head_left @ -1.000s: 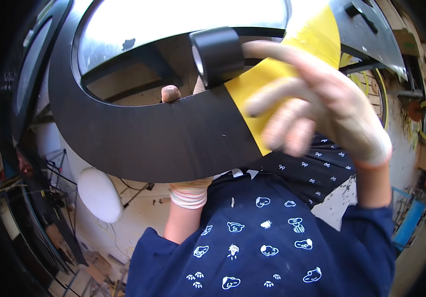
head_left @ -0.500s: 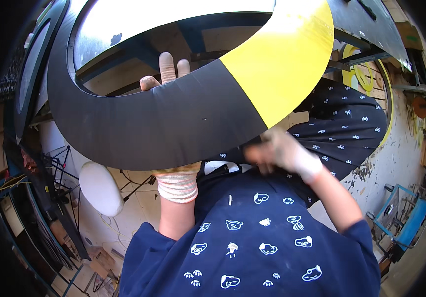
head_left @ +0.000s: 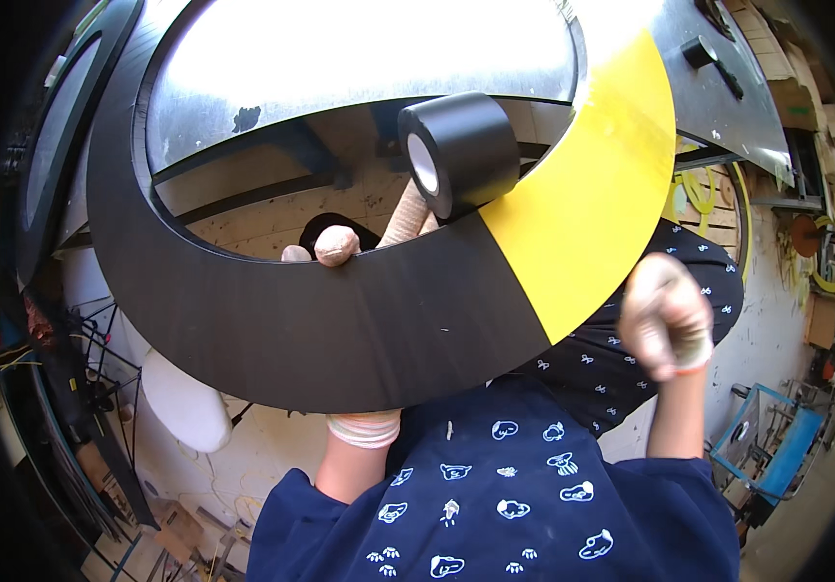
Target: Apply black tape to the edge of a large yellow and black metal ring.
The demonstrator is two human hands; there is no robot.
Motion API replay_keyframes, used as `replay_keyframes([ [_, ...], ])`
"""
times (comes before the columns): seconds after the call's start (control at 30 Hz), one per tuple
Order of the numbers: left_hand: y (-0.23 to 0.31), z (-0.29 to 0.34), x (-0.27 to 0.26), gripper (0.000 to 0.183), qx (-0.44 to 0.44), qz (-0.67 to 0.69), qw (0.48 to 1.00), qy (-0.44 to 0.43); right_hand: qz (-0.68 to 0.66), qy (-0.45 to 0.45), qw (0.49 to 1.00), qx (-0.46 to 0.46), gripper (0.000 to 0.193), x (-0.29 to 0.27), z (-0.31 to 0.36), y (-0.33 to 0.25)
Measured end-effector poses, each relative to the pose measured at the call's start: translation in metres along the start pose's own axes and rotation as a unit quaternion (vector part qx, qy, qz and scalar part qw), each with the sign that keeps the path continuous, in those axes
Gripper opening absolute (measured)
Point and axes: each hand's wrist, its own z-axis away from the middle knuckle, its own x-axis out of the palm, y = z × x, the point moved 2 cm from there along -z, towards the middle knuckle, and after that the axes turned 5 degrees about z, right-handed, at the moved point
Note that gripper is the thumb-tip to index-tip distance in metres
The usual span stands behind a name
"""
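A large, wide ring (head_left: 311,330) lies before me, black on its left and front, yellow (head_left: 597,184) on its right, with a slanting border between the colours. My left hand (head_left: 406,218), gloved, reaches from beneath the ring up through its opening. Its fingers hold a thick roll of black tape (head_left: 471,155) by the white core, and fingertips rest at the ring's inner edge. The rest of that hand is hidden under the ring. To the right of the ring, apart from it, my gloved right hand (head_left: 668,315) is raised and smeared by motion; its fingers look bent.
Behind the ring stands a shiny metal tabletop (head_left: 369,58), with a small black roll (head_left: 698,51) at its right. A white rounded seat (head_left: 184,401) is low at left. A blue-framed cart (head_left: 776,441) stands at right. Yellow rings (head_left: 830,262) hang on the right side.
The black tape roll has come into view in the ring's opening, held by my left hand. My right hand has moved right and away from the ring's front edge. The ring appears lower.
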Motion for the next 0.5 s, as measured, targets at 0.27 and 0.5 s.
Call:
replay_keyframes([
  [0.27,0.046,-0.02,0.012,0.03,0.105,-0.319,0.924,-0.182,0.12,-0.158,0.979,0.033,0.065,0.136,-0.119,-0.05],
  [0.5,0.037,0.0,0.028,0.044,0.232,-0.777,0.568,-0.137,0.153,-0.13,0.97,0.137,0.058,0.166,-0.114,-0.052],
])
